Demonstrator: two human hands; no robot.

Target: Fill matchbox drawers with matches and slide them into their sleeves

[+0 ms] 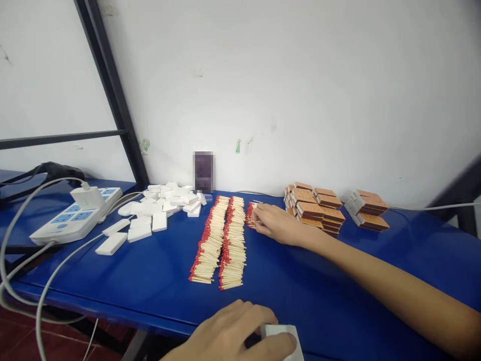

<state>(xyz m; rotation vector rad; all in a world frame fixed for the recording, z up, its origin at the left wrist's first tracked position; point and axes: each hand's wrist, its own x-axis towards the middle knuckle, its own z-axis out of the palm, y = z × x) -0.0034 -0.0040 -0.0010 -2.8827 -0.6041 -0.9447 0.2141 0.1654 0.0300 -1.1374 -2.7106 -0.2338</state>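
Left hand [229, 333]: palm down at the near table edge, thumb and forefinger closed on a white box [285, 338]; the thumb lies over its face, probably to keep it steady.
Blue table [150, 281]: bears everything noted below; bare surface lies between left hand and matches.
Long match rows: two, side by side, a left row [208, 240] and a middle row [233, 245], both running away toward the wall. Red heads point left (all one way, presumably so the sticks lie flat and close).
Power strip [77, 215]: off to the left, a white plug [87, 197] standing in it; likely kept aside from the matches.
White box pile [165, 203]: heaped loosely left of the rows, a few lying apart in front.
Right hand [276, 223]: reaching across, fingertips bent at a short match row [249, 214], right of the middle row; pinching or only pressing, cannot tell.
Orange boxes: a large stack [311, 208] beyond the right forearm, a smaller stack [372, 208] farther right; flat stacking probably keeps them stable.
Dark panel [203, 171]: upright by the wall [300, 90], perhaps leaning; details blurred.
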